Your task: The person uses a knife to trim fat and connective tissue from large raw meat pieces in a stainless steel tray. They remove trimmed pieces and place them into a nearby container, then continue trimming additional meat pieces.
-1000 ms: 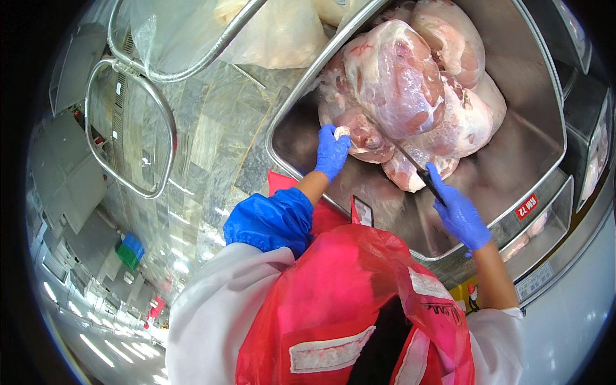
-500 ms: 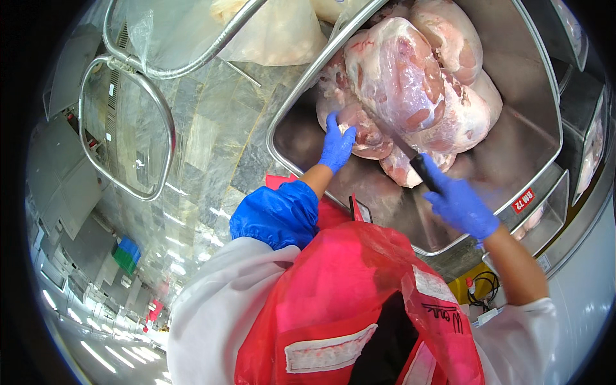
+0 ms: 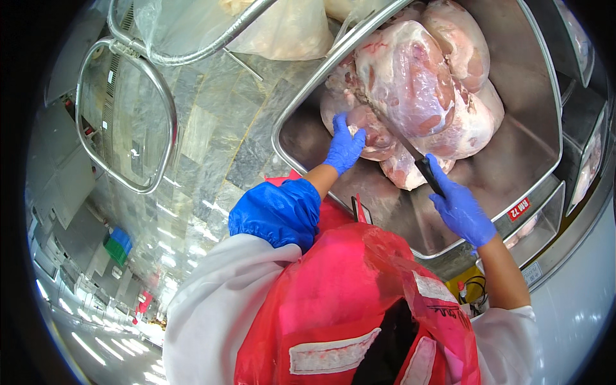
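My right hand (image 3: 463,208), in a blue glove, is wrapped round the black handle of a knife (image 3: 428,174). The knife's blade points up and to the left, its front part lying along the gap between pieces of raw meat; the tip is hidden. With bent fingers my left hand (image 3: 345,146), also gloved, grips the near left edge of one meat piece (image 3: 375,138). A big pale-pink cut of meat (image 3: 405,80) rests on top of the pile, just beyond the blade. All this meat sits in a deep metal bin (image 3: 523,131).
At the upper left stand bent metal tube frames (image 3: 172,125) with a clear plastic bag (image 3: 289,32) of pale contents near them. Further metal bins (image 3: 581,128) holding meat line the right side. Tiled floor (image 3: 212,122) stretches to the left. A red label (image 3: 518,209) marks the bin's rim.
My right hand and the knife have drawn back slightly toward me and sit lower in the picture. My left hand keeps its hold on the meat. The whole view has shifted a little.
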A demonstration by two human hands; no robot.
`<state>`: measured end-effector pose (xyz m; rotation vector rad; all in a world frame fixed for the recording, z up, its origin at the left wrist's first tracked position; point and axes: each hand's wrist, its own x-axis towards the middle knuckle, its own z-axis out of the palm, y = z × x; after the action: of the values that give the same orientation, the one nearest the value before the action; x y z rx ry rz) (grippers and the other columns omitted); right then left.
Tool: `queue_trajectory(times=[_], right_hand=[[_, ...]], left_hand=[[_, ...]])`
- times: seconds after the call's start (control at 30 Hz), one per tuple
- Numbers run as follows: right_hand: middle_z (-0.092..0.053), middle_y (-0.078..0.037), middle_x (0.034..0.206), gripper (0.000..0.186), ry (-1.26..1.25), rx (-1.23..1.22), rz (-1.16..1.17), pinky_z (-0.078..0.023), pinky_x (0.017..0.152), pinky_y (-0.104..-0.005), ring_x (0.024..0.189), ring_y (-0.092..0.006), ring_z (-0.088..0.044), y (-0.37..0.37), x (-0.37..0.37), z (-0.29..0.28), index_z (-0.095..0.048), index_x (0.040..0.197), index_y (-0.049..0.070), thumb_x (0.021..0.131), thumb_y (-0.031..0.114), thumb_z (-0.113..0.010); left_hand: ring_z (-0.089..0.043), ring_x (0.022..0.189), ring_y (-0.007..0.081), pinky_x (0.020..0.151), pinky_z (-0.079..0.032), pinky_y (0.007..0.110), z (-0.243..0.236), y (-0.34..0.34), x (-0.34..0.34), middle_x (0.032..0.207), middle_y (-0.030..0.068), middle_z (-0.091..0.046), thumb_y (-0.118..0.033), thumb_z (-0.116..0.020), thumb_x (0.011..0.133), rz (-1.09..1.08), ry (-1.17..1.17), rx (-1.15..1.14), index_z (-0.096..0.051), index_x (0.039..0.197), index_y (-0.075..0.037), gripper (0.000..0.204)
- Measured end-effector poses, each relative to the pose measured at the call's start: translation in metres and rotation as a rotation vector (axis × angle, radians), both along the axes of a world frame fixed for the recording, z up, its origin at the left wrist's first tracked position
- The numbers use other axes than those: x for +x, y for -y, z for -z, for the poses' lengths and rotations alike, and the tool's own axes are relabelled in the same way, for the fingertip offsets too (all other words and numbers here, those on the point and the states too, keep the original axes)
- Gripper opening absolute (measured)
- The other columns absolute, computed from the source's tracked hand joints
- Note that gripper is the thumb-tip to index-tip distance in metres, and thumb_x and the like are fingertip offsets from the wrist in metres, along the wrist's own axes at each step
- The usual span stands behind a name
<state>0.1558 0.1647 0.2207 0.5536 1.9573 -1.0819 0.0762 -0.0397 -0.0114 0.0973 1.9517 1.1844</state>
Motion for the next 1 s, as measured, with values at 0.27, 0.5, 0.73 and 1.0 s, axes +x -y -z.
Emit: queue_trajectory(times=[0.27,0.5,0.73,1.0], right_hand=[[-0.052,-0.028,0.107,0.068,0.103,0.069,-0.103,-0.041,0.080,-0.0475,0.096,-0.0460,-0.049,-0.021,-0.024,-0.043,-0.018,0.139,0.018,0.080,0.007,-0.050],[-0.060,-0.017,0.079,0.063,0.250,-0.070,0.254,-0.046,0.071,-0.0355,0.072,-0.0252,-0.059,0.000,0.009,-0.035,-0.023,0.139,0.020,0.084,0.012,-0.052],[-0.057,-0.007,0.071,0.062,0.295,-0.149,0.445,-0.045,0.055,-0.0282,0.055,-0.0126,-0.051,0.007,0.024,-0.037,-0.026,0.139,0.023,0.085,0.013,-0.052],[-0.057,-0.019,0.074,0.065,0.194,-0.087,0.318,-0.044,0.065,-0.0373,0.064,-0.0291,-0.055,0.013,0.043,-0.025,-0.022,0.140,0.022,0.083,0.014,-0.051]], left_hand=[[-0.040,0.111,0.0379,0.096,-0.032,0.041,0.019,-0.001,0.002,0.118,0.0240,-0.041,-0.017,-0.060,0.075,-0.180,0.138,0.043,-0.033,0.120,0.003,0.057],[-0.046,0.103,0.0361,0.090,-0.037,0.043,-0.004,-0.019,-0.047,0.112,0.0212,-0.049,-0.022,-0.062,0.072,0.000,-0.512,-0.177,-0.043,0.116,-0.003,0.052],[-0.043,0.109,0.0361,0.094,-0.035,0.044,0.007,-0.022,-0.073,0.116,0.0203,-0.049,-0.027,-0.061,0.072,0.052,-0.368,-0.180,-0.046,0.116,-0.005,0.051],[-0.047,0.110,0.0381,0.095,-0.037,0.042,0.000,-0.047,-0.111,0.118,0.0248,-0.049,-0.030,-0.057,0.072,0.333,-0.167,-0.423,-0.047,0.118,-0.001,0.056]])
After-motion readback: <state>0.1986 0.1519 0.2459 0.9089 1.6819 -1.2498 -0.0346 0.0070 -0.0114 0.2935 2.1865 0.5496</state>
